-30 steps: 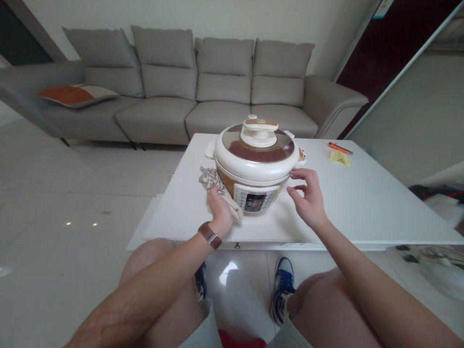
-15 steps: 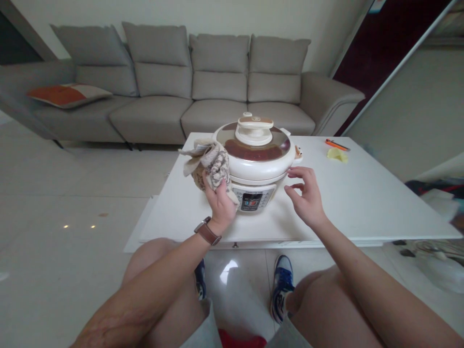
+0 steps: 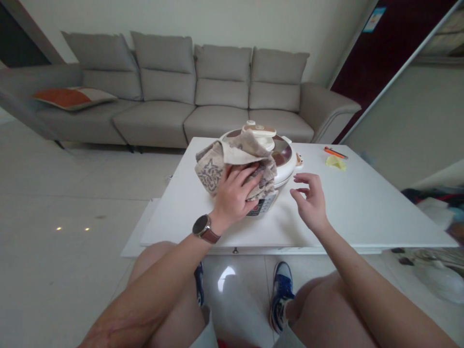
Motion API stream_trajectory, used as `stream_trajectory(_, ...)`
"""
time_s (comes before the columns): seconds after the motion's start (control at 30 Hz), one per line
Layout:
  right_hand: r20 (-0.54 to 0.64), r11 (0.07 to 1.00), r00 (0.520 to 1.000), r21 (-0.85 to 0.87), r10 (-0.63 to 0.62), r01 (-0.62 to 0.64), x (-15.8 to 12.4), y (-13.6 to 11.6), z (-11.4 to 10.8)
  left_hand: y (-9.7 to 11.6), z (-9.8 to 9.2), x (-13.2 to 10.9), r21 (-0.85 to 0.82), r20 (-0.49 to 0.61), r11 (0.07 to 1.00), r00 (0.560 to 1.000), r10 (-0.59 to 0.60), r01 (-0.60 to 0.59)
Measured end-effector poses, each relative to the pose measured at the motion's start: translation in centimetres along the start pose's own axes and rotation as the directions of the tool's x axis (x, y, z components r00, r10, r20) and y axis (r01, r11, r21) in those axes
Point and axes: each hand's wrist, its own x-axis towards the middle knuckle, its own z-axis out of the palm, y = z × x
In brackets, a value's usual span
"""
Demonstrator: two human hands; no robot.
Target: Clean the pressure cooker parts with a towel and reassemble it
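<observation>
A white electric cooker point(image 3: 286, 171) with a brown lid and a cream handle stands on the table. Its front is largely covered by a patterned beige cloth point(image 3: 210, 171). My left hand point(image 3: 234, 193), a watch on its wrist, presses the cloth against the cooker's front rim with the fingers in its folds. Part of the control panel point(image 3: 266, 204) shows below the cloth; the rest is hidden. Just right of the cooker, my right hand point(image 3: 311, 200) hovers with curved fingers and thumb apart, holding nothing.
The white table point(image 3: 369, 208) carries an orange utility knife point(image 3: 335, 153) and a crumpled yellow piece point(image 3: 336, 162) at the back right. A small figure-like item point(image 3: 299, 161) sits behind the cooker. A grey sofa point(image 3: 221, 116) stands beyond. My knees are near the table's front edge.
My left hand has swept the cloth rightward from the cooker's left side across its front, and the cloth has spread out. My right hand stays beside the cooker, fingers still apart.
</observation>
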Motion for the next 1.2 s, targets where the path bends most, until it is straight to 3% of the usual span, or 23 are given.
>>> stream_trajectory(0.07,-0.007,1.0,1.0,-0.001,0.015,-0.015,0.1,0.0,0.0,-0.3,-0.3,0.4,0.036,-0.033,0.999,0.999,-0.029,0.03)
stream_trajectory(0.13,-0.005,1.0,1.0,-0.005,0.024,-0.025,0.2,-0.1,0.0,-1.2,-0.4,1.0,0.026,-0.139,0.99,0.981,-0.135,0.14)
stream_trajectory(0.23,0.008,1.0,1.0,-0.012,0.027,-0.027,0.1,-0.1,0.1,-2.8,-0.5,2.4,-0.054,-0.295,0.942,0.896,-0.333,0.332)
stream_trajectory(0.3,0.018,1.0,0.999,-0.009,0.026,-0.026,0.0,-0.1,0.0,-3.2,-0.8,3.6,-0.076,-0.298,0.913,0.865,-0.404,0.401)
stream_trajectory(0.33,0.021,1.0,0.999,-0.007,0.027,-0.027,-0.1,-0.1,0.0,-3.1,-1.1,4.2,-0.059,-0.263,0.912,0.875,-0.406,0.406)
stream_trajectory(0.43,0.021,0.999,0.999,-0.009,0.034,-0.034,-0.3,0.2,-0.4,-1.3,-2.0,6.0,0.057,-0.078,0.95,0.95,-0.302,0.307)
stream_trajectory(0.5,0.016,0.999,0.999,-0.015,0.042,-0.042,-0.4,0.4,-0.7,0.5,-2.3,7.1,0.113,0.047,0.973,0.978,-0.205,0.199)
stream_trajectory(0.63,0.014,0.998,0.998,-0.017,0.062,-0.062,-0.4,0.9,-1.1,3.7,-2.2,8.8,0.166,0.244,0.986,0.968,-0.061,0.021)
stream_trajectory(0.73,0.008,0.996,0.996,-0.021,0.084,-0.084,-0.3,1.1,-1.2,4.1,-1.9,9.2,0.192,0.237,0.981,0.968,-0.085,0.039)
stream_trajectory(0.83,0.0,0.995,0.995,-0.024,0.099,-0.099,-0.3,1.4,-1.2,2.8,-2.3,9.0,0.188,0.155,0.972,0.973,-0.169,0.138)
stream_trajectory(1.0,0.034,0.997,0.996,-0.021,0.08,-0.08,-0.5,2.0,-1.4,0.9,-3.2,8.3,0.185,0.054,0.932,0.944,-0.326,0.312)
stream_trajectory(1.07,0.052,0.997,0.995,-0.02,0.079,-0.078,-0.6,2.1,-1.4,1.1,-3.0,7.9,0.181,0.063,0.946,0.957,-0.284,0.269)
stream_trajectory(1.2,0.063,0.995,0.993,-0.023,0.097,-0.096,-0.7,2.4,-1.3,2.0,-1.9,6.5,0.149,0.184,0.989,0.982,-0.043,0.016)
